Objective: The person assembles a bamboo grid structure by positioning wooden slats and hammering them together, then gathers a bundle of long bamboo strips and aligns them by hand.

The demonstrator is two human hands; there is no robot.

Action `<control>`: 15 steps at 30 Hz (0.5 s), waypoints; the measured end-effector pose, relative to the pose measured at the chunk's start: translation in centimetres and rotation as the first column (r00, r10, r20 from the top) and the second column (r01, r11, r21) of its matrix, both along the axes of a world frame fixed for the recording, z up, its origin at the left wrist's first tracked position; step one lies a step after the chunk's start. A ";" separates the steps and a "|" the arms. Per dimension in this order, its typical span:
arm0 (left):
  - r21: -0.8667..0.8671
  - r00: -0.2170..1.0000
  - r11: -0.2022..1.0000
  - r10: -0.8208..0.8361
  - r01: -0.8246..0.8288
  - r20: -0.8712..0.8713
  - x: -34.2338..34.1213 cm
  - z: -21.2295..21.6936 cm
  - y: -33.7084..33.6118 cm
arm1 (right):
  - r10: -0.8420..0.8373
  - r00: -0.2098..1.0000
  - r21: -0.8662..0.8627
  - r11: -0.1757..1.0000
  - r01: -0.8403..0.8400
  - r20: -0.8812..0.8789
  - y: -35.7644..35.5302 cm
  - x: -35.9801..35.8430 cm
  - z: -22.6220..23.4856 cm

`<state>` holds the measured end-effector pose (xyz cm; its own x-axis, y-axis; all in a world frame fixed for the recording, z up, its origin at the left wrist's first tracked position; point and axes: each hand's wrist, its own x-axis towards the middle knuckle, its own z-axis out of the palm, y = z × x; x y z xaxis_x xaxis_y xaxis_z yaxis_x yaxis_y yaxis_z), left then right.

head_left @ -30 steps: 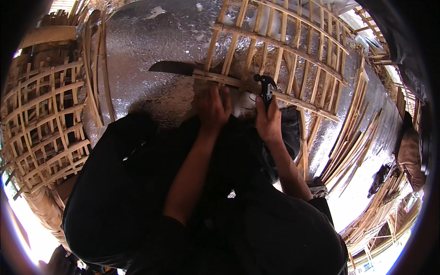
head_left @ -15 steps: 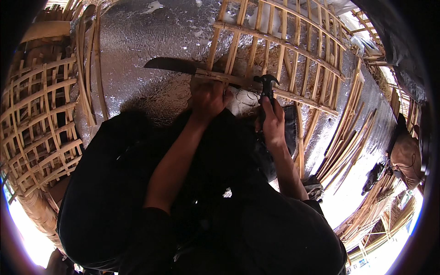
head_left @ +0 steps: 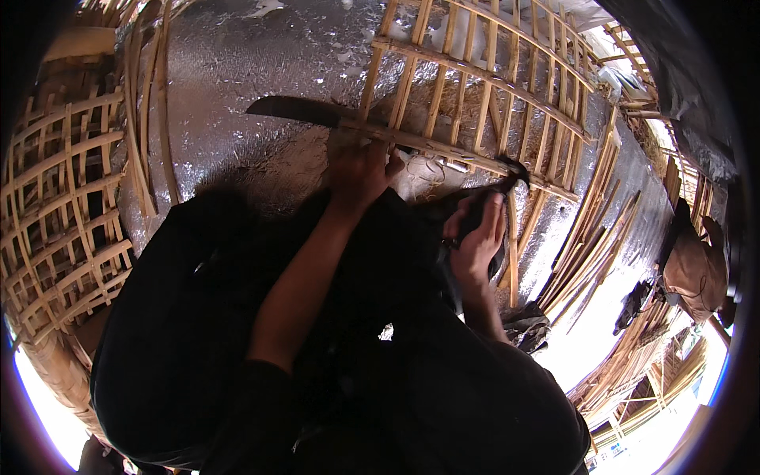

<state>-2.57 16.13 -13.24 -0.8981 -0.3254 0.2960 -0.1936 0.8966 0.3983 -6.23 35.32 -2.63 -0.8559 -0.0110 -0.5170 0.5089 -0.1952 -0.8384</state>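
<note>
Woven lattice panel (head_left: 59, 229): one, far left, standing curved
Knife (head_left: 297, 111): one dark blade, lying on the foil sheet (head_left: 237, 71), just beyond the left hand
Left hand (head_left: 360, 170): fingers closed on the bamboo frame (head_left: 475, 103)
Right hand (head_left: 475, 241): clamped on one dark hammer (head_left: 507, 174)
Loose bamboo strips (head_left: 594, 245): several, right

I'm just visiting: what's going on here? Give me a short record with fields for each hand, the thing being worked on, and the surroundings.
Left hand: pressed on a bamboo slat of the lattice frame, beside a dark curved blade.
Right hand: fingers closed around a dark-handled hammer, its head at the frame.
Ground: silvery sheet.
Surroundings: woven bamboo panel on the left, loose bamboo strips on the right.
</note>
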 end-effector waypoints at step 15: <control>-0.073 0.989 0.996 0.031 -0.042 -0.146 0.1 -1.0 -0.6 | 0.245 0.968 0.091 0.967 -0.239 -0.056 -3.5 2.4 -4.4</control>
<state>-2.43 15.52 -14.24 -0.8320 -0.3286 0.4471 -0.1717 0.9187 0.3557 -3.80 31.81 -7.00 -0.8652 -0.1816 -0.4675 0.4756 -0.0013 -0.8797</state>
